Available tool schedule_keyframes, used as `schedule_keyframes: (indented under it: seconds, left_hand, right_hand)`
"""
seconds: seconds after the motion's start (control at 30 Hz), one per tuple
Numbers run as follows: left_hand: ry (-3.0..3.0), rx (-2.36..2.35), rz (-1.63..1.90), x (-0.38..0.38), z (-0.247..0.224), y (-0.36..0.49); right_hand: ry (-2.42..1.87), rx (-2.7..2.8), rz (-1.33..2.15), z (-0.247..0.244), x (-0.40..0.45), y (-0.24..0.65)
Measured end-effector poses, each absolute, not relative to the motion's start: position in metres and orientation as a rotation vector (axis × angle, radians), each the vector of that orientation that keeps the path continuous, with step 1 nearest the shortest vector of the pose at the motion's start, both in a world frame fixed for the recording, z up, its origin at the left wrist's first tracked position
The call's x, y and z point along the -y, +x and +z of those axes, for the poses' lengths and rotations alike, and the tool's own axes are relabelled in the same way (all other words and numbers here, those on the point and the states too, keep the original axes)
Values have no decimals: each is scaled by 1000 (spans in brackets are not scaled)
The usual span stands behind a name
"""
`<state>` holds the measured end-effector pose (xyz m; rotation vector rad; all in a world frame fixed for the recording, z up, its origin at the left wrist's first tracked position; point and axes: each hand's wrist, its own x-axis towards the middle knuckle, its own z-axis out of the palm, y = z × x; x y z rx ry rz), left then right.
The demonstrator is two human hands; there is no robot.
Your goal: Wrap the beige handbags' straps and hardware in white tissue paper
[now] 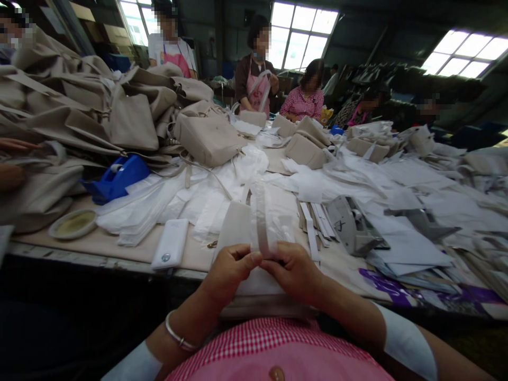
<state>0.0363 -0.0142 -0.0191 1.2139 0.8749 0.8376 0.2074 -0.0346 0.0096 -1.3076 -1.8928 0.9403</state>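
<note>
A beige strap partly covered in clear plastic stands up in a loop at the middle of the table's near edge. Both of my hands pinch its lower end, with the fingertips almost touching. My left hand is closed on the left side of the wrapped strap, and my right hand grips it from the right. Behind the strap lies a bag piece with white sheets over it. Below my hands, a beige edge of the bag shows against the pink apron.
Beige bags are heaped at the left. Nearer are a blue tape dispenser, a round dish and a white box-like device. A grey dispenser and papers lie right. Several people work around the table.
</note>
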Motion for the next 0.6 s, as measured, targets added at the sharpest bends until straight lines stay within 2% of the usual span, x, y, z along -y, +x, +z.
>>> schedule_keyframes:
  seconds: [0.1,0.17,0.2,0.27,0.37,0.43,0.53,0.6]
  left_hand:
    - [1083,-1024,922,16,-16,44]
    - [1163,-1089,977,18,-15,46]
    - [1235,-1110,1003,19,-15,46]
    - [1435,-1112,1059,21,-16,42]
    - [1808,-935,1142,24,-23,36]
    - [1991,-804,1168,25,-27,33]
    - [1964,-789,1121,23,-28,31]
    - [1691,-796,983,21,-25,31]
  right_hand:
    - [-1380,2237,374,1,39,203]
    - [-1411,2283,341,0,39,204]
    - [-1397,2261,442,1,37,207]
    - [-1339,2091,855,7,33,214]
    - [-1222,1532,1634,16,26,224]
    - [-1173,1170,1911,19,23,225]
    - [-1207,999,1868,18,23,217]
    - [-1234,1184,1682,17,26,211]
